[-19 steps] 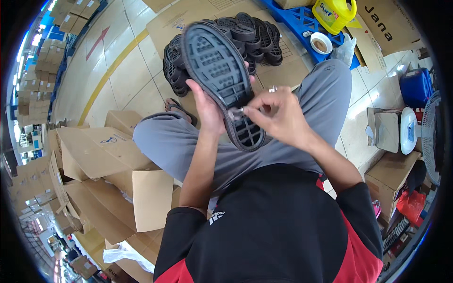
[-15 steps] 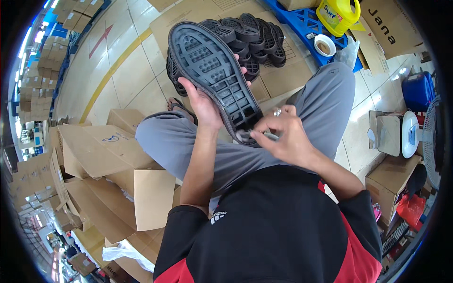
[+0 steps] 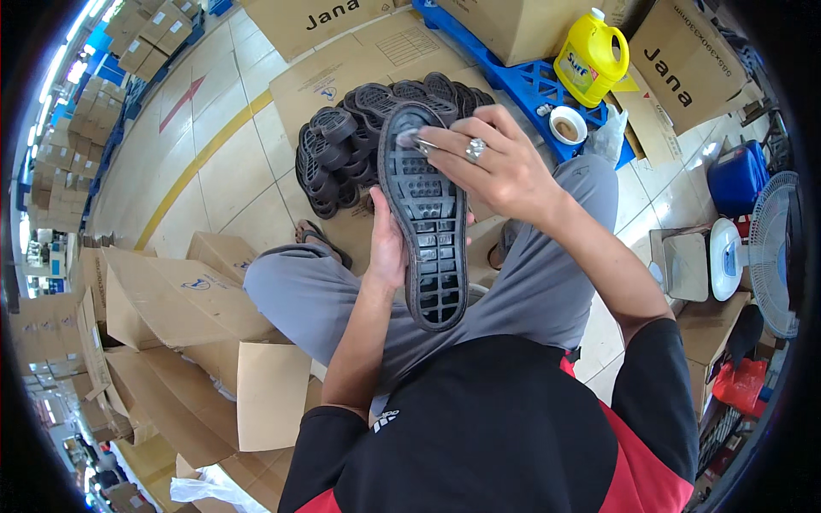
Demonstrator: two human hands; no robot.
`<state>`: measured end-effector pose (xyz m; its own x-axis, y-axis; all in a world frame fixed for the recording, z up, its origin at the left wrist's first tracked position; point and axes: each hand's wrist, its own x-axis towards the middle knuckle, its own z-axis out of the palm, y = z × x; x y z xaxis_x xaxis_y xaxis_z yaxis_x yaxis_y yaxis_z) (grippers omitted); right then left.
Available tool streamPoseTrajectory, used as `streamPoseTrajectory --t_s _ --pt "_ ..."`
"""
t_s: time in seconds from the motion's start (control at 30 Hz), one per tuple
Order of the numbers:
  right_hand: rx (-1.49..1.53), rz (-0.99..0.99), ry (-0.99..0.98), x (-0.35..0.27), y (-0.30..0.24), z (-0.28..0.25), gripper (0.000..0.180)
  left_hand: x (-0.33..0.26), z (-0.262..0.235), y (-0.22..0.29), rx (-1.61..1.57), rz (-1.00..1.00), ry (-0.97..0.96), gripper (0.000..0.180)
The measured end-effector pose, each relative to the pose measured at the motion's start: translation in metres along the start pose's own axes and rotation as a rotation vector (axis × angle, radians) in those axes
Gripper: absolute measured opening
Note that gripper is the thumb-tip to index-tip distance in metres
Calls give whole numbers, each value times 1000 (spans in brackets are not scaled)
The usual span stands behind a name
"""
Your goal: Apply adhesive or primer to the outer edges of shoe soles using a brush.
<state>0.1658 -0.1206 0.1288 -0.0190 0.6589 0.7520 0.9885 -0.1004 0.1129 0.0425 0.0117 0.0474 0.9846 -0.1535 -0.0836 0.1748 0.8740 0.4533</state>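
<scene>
- left hand [image 3: 386, 248] grips the black shoe sole [image 3: 425, 218] from underneath
- right hand [image 3: 492, 162] pinches a small whitish wad [image 3: 409, 137] onto its toe end

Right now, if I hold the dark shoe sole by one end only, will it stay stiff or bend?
The shoe sole probably bends a little: it looks like moulded rubber. It seems light, since the left hand alone supports it. Its ribbed tread likely resists slipping.

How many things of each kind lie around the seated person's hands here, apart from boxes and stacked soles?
Dark rubber shoe sole held in left hand, right hand on its toe: 1
Yellow plastic jug: 1
White round cup: 1
White electric fan: 1
Blue plastic pallet: 1
Total: 5
</scene>
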Motion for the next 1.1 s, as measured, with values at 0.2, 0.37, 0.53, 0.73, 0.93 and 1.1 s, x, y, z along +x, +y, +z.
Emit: streamPoseTrajectory --t_s 0.2,0.37,0.53,0.73,0.93,1.1 --pt "-224 -141 -124 6 17 2 25 2 6 -2 39 -14 -10 91" --pt "-210 -29 -193 -13 1 -4 23 0 2 1 122 52 48 91" --pt "-39 60 -296 -42 -46 -7 23 5 -16 8 194 203 65 90" --pt "114 196 -388 -66 -95 -25 20 6 -22 23 92 372 -11 92" --pt "570 316 -348 -59 -101 -26 17 3 -27 26 53 406 -19 92" --pt "842 448 -302 -43 -70 8 9 8 -17 9 75 283 38 88"
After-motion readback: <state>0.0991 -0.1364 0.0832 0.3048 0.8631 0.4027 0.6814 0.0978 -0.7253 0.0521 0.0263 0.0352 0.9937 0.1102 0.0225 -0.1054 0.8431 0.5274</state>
